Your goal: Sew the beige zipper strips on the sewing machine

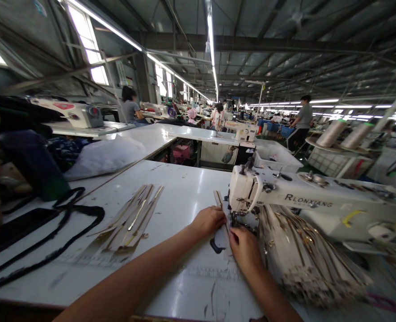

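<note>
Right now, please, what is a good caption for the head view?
Left hand and right hand at a pale strip beside a white sewing machine.

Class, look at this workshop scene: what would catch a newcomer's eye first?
The large white sewing machine at right, with a thick heap of pale strips beneath its arm. Left of its needle, two hands, left and right, steady one narrow strip.

A white plastic bag [107, 154] lies at the left near a looped black strap [100, 214], with a cream sewing machine [73, 114] beyond it, while farther off a seated person [131, 109], a pink box [181, 152], a white bin [275, 165] and a standing person in a grey top [304, 118] show under long ceiling lights [211, 44]
</note>
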`<action>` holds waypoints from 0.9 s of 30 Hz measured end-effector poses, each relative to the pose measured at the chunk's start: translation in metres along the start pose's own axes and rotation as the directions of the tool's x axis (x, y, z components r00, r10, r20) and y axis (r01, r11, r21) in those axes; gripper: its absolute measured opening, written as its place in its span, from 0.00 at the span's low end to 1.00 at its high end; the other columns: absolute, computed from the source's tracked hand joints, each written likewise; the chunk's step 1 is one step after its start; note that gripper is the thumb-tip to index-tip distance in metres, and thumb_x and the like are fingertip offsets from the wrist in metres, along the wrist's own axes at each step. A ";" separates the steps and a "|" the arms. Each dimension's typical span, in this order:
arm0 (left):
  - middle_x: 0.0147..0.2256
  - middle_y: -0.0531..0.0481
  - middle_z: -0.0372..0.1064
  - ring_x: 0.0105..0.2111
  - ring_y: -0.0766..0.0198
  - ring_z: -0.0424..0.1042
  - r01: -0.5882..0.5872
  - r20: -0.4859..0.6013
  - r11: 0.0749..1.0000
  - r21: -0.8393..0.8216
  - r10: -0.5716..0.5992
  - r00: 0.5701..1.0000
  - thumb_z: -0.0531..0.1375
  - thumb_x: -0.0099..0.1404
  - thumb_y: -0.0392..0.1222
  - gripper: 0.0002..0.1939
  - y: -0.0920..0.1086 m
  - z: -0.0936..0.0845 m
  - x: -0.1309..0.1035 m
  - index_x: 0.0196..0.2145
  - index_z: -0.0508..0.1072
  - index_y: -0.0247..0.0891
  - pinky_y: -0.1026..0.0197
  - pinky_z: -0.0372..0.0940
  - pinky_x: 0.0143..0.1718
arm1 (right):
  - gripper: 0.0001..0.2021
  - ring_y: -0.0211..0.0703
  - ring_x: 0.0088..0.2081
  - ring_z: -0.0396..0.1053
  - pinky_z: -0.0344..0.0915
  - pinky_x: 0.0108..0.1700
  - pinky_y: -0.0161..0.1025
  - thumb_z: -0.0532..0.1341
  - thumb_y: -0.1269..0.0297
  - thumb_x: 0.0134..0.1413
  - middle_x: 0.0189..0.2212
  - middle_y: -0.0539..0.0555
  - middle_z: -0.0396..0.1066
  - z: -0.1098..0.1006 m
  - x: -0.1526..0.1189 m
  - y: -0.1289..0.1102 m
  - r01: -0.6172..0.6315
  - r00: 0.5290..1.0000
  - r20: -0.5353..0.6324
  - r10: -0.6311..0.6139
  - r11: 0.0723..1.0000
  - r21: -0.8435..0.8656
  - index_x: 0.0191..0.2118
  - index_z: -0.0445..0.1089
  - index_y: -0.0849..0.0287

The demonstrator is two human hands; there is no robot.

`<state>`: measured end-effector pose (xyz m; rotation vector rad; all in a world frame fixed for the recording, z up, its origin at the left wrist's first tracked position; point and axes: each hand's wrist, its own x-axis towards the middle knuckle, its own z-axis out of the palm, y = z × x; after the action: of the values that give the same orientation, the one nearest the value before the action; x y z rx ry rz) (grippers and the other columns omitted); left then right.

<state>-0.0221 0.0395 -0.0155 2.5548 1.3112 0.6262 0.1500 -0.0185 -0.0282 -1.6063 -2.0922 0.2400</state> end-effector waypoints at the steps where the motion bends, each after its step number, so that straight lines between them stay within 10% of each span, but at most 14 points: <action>1: 0.37 0.49 0.73 0.39 0.59 0.71 -0.001 0.004 1.000 0.021 0.001 1.000 0.57 0.66 0.39 0.08 -0.001 -0.001 0.002 0.37 0.76 0.39 0.62 0.66 0.40 | 0.13 0.42 0.38 0.73 0.63 0.42 0.32 0.55 0.72 0.59 0.35 0.55 0.75 -0.003 0.000 0.001 0.019 1.000 0.013 -0.018 1.000 -0.011 0.42 0.76 0.59; 12: 0.41 0.50 0.70 0.41 0.60 0.68 -0.184 0.004 0.977 0.109 0.184 0.983 0.54 0.69 0.38 0.11 -0.003 -0.005 -0.003 0.44 0.75 0.46 0.63 0.62 0.40 | 0.15 0.42 0.42 0.72 0.63 0.46 0.34 0.52 0.70 0.61 0.38 0.55 0.75 -0.003 -0.004 0.011 0.073 0.997 0.042 -0.070 0.994 -0.078 0.46 0.74 0.57; 27: 0.43 0.49 0.71 0.43 0.59 0.69 -0.121 -0.041 0.992 -0.027 0.120 0.992 0.55 0.69 0.42 0.11 -0.011 0.001 0.001 0.42 0.77 0.44 0.61 0.63 0.44 | 0.16 0.40 0.37 0.73 0.64 0.40 0.32 0.51 0.71 0.60 0.37 0.54 0.75 -0.006 -0.009 0.013 0.132 0.990 0.065 -0.125 0.983 -0.125 0.47 0.73 0.56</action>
<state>-0.0287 0.0464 -0.0204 2.6251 1.1568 0.7164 0.1653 -0.0244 -0.0309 -1.5445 -2.2867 0.1100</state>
